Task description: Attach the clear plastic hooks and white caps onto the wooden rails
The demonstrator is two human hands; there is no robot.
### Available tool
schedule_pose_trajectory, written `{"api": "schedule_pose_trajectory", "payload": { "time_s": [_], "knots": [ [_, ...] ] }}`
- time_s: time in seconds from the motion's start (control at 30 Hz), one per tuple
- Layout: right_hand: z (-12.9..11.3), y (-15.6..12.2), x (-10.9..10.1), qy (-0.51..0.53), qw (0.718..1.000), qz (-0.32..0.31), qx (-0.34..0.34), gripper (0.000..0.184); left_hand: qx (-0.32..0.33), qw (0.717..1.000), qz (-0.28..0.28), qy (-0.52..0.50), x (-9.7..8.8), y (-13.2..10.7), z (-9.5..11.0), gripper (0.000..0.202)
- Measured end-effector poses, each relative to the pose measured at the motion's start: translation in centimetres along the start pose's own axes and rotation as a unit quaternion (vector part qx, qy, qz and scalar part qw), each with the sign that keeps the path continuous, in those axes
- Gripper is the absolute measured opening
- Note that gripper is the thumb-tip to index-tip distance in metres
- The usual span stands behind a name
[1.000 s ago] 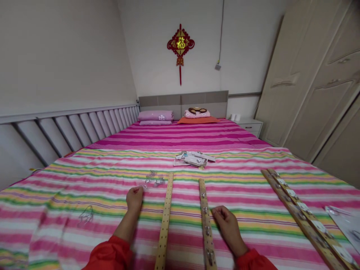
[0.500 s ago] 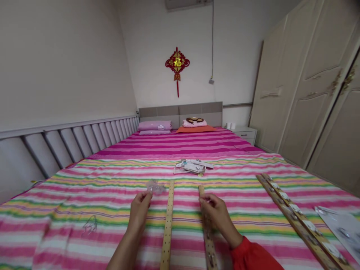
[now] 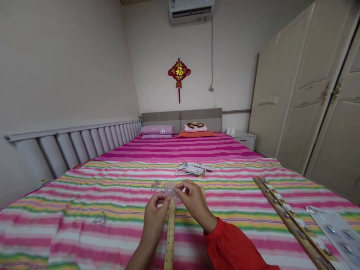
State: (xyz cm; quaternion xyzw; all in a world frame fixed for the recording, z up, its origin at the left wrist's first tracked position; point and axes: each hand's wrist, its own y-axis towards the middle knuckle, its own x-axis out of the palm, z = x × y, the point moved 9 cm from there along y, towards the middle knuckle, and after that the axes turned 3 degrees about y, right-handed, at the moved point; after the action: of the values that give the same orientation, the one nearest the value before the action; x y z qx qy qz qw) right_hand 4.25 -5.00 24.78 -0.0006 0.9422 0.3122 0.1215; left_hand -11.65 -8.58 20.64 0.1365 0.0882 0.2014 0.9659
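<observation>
We set our clock face on the point where the fingertips nearly meet, with 12 toward the headboard (image 3: 201, 114). We find a clear packet (image 3: 170, 186) at that centre, between both hands and directly ahead of the fingertips.

The left hand (image 3: 155, 213) comes in from 7 o'clock, thumb and finger pinched together on the packet's near edge. The right hand (image 3: 194, 198) comes in from 4 o'clock and appears to pinch its right edge. The film is transparent, and we cannot tell its long axis.

Governing relation: the perforated strip (image 3: 169, 240) starts just below the grip and runs lengthwise to 6 o'clock. The left fingertips are nearer its visible far end; whether the packet touches it, we cannot tell.

We also note clear pieces (image 3: 155, 184) at 10 o'clock, a pile of cards (image 3: 194, 169) between 1 and 2, and a second strip (image 3: 203, 192) at 3, mostly hidden by the right hand. Two strips bearing hardware (image 3: 281, 211) lie well apart, between 3 and 4.
</observation>
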Motion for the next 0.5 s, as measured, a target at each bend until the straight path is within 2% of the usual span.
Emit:
{"api": "schedule_pose_trajectory", "payload": {
  "time_s": [0.17, 0.3, 0.4, 0.5],
  "knots": [
    [-0.6, -0.4, 0.5, 0.002, 1.000, -0.011, -0.001, 0.009, 0.012, 1.000, 0.007, 0.013, -0.9, -0.1, 0.7, 0.034],
    [-0.5, -0.4, 0.5, 0.040, 0.999, -0.023, 0.028, 0.010, 0.038, 0.999, 0.018, 0.013, -1.6, 0.7, 1.4, 0.040],
    [-0.5, -0.4, 0.4, 0.094, 0.993, -0.041, 0.058, 0.010, 0.073, 0.997, -0.009, 0.017, -1.5, 1.2, 2.5, 0.044],
    [-0.6, -0.5, 0.6, 0.167, 0.978, -0.080, 0.092, 0.014, 0.131, 0.988, -0.055, 0.063, -1.0, 1.3, 4.2, 0.034]
  ]
}}
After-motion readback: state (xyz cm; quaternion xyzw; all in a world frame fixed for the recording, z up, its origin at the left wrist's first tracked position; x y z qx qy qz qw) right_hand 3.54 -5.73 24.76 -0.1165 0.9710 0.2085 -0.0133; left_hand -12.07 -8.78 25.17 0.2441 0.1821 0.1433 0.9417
